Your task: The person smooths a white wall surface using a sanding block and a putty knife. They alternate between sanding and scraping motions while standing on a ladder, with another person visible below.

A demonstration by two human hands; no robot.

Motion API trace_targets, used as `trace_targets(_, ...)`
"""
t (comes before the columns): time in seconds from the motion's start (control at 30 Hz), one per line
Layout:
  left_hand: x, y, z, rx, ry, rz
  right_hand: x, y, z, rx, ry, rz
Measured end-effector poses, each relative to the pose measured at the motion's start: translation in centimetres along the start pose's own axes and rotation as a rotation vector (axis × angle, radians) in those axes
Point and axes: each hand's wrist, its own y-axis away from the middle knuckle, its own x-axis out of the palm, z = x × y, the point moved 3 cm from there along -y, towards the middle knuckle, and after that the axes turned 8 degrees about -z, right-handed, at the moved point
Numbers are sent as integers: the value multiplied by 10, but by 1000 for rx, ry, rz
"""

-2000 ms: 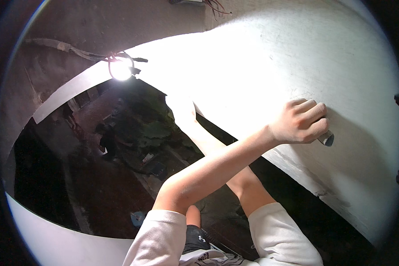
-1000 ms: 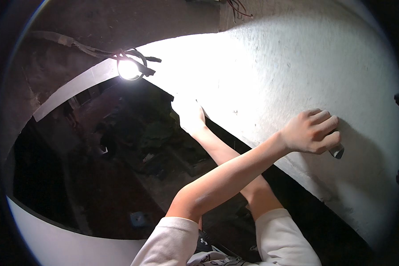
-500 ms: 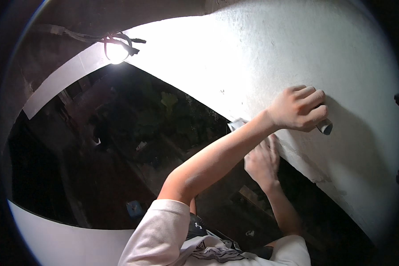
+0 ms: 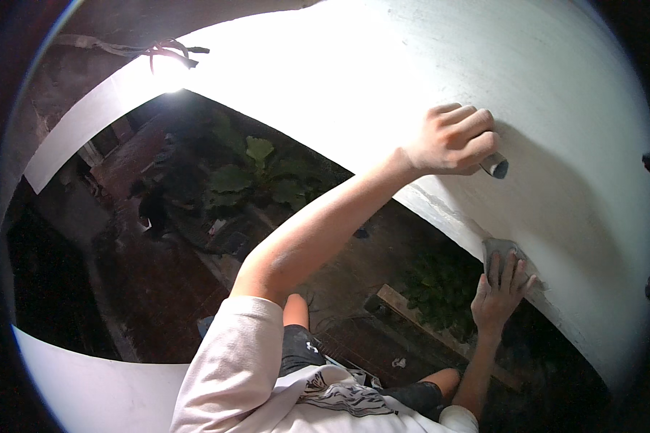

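Observation:
My left hand is closed around a short dark cylindrical piece on the broad white curved surface; its forearm crosses my view from the lower left. Lower right, my right hand has fingers stretched over a grey pad, holding it flat against that surface along its lower edge, where the white finish looks rough. Glare washes out the upper middle of the surface.
A glowing lamp with looped cables hangs upper left beside a curved white band. Far below, through the dark opening, are leafy plants and a plank. Another white panel curves along the lower left.
My right hand has moved from under the glare down and rightward along the edge, now showing the grey pad. My left hand appears higher and further left in view, still gripping the piece.

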Motion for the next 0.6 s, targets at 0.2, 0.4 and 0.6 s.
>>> trace_targets(0.2, -1, 0, -9, -66, -2, 30, -26, 15, 18, 176, -315, -68)
trace_targets(0.4, -51, 59, -101, -525, 123, 139, -71, 37, 34, 305, -423, -274)
trace_targets(0.6, -141, 171, -238, -1323, 156, 592, -94, 30, 24, 107, -320, -319)
